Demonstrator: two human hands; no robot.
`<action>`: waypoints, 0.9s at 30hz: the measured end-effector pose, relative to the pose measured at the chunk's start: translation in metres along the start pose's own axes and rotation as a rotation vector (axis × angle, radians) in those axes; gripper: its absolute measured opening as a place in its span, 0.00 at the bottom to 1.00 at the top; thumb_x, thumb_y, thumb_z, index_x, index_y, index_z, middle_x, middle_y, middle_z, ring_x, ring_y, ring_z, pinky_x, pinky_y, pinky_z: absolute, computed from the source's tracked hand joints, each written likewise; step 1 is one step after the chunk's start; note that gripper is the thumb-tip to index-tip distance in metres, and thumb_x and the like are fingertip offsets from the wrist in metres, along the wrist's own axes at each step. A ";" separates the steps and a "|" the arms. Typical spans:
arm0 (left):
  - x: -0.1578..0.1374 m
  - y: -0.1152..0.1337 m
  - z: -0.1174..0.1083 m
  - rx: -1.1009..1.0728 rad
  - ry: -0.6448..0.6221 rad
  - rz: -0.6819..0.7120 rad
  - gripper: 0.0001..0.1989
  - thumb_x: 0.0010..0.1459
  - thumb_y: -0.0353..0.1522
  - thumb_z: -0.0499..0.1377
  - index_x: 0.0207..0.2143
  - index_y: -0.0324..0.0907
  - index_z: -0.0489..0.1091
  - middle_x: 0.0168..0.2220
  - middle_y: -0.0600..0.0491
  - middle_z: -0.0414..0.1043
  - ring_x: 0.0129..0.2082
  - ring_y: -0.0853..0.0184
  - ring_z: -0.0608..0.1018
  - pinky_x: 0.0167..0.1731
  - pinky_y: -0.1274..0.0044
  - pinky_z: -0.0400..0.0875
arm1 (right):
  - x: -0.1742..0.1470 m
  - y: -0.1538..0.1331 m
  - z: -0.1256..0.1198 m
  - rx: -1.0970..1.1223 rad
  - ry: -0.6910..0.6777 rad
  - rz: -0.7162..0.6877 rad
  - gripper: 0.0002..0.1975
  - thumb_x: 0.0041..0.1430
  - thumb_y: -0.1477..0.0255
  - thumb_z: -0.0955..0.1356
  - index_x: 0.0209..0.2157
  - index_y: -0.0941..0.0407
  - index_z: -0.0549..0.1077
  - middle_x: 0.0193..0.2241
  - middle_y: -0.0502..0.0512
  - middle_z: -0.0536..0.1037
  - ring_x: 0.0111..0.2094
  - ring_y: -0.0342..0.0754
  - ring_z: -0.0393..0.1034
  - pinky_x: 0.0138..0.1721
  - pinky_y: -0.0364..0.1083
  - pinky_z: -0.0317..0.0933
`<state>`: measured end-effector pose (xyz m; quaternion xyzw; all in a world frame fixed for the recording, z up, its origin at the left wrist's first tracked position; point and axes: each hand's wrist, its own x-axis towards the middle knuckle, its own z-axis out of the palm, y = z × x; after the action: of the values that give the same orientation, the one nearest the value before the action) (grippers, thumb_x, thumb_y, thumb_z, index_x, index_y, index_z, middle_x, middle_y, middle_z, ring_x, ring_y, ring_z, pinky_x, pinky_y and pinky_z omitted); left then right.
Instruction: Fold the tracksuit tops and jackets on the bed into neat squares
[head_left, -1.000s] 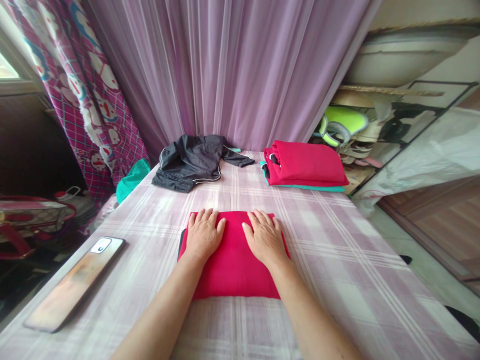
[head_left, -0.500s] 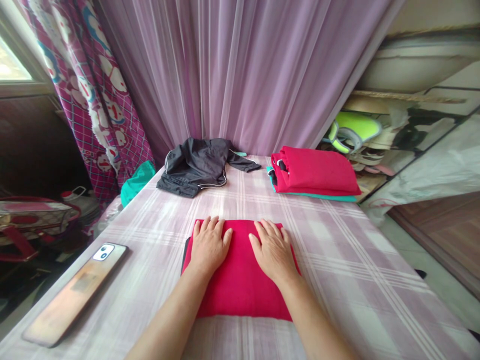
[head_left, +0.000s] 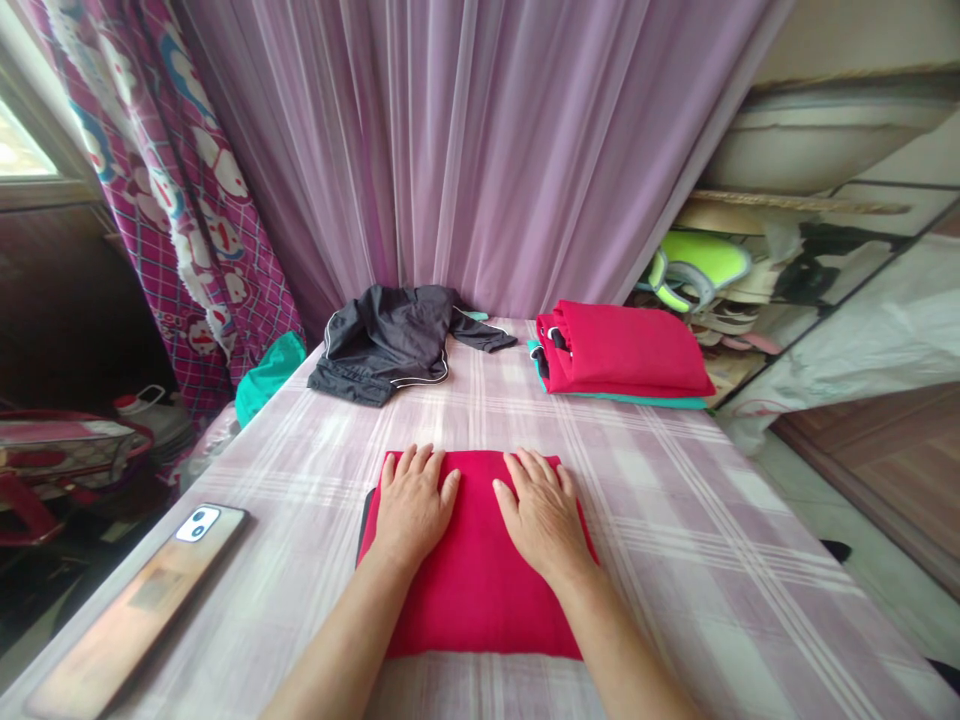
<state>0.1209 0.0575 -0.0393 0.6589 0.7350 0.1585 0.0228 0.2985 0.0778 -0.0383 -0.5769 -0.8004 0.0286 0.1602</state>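
A folded red garment (head_left: 484, 590) lies flat on the checked tablecloth (head_left: 315, 570) in front of me. My left hand (head_left: 414, 505) rests palm down on its far left part, fingers stretched out and a little apart. On the far right part lies my right hand (head_left: 541, 510), also flat with its fingers extended. A dark edge of cloth shows at the red garment's left side. Farther off to the right is a stack of folded red clothes (head_left: 630, 350) with a turquoise layer at the bottom. A black garment with white piping (head_left: 390, 345) lies crumpled at the far left.
A phone (head_left: 142, 610) lies face down near the table's left edge. Turquoise cloth (head_left: 270, 378) hangs by the far left corner. Purple curtains (head_left: 480, 150) close off the back. Shelves at right hold a bright green visor (head_left: 701, 270) and other items.
Both hands stay flat on the red garment in nearly the same place. The whole view has shifted slightly, with the table and clothes appearing a little lower and farther left.
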 end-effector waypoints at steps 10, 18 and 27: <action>0.001 0.001 -0.003 0.021 -0.039 -0.001 0.24 0.66 0.44 0.46 0.58 0.44 0.68 0.62 0.46 0.66 0.64 0.52 0.64 0.63 0.56 0.51 | 0.002 0.000 -0.002 -0.003 -0.003 -0.001 0.23 0.68 0.64 0.58 0.59 0.58 0.69 0.61 0.63 0.68 0.62 0.58 0.58 0.63 0.62 0.46; -0.002 0.004 -0.005 0.078 -0.023 0.014 0.24 0.67 0.42 0.45 0.58 0.43 0.68 0.61 0.47 0.67 0.63 0.53 0.64 0.63 0.56 0.52 | -0.001 -0.031 -0.008 0.055 -0.008 -0.111 0.23 0.70 0.66 0.56 0.62 0.55 0.66 0.64 0.60 0.64 0.66 0.55 0.53 0.65 0.64 0.38; -0.001 0.002 -0.003 0.041 -0.006 0.028 0.24 0.67 0.42 0.46 0.58 0.42 0.68 0.61 0.46 0.67 0.63 0.53 0.64 0.63 0.55 0.53 | -0.005 -0.014 -0.002 0.035 -0.053 -0.037 0.23 0.69 0.64 0.56 0.62 0.53 0.66 0.62 0.58 0.67 0.65 0.54 0.56 0.65 0.62 0.41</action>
<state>0.1225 0.0556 -0.0357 0.6699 0.7287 0.1419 0.0095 0.2881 0.0682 -0.0341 -0.5584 -0.8141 0.0547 0.1496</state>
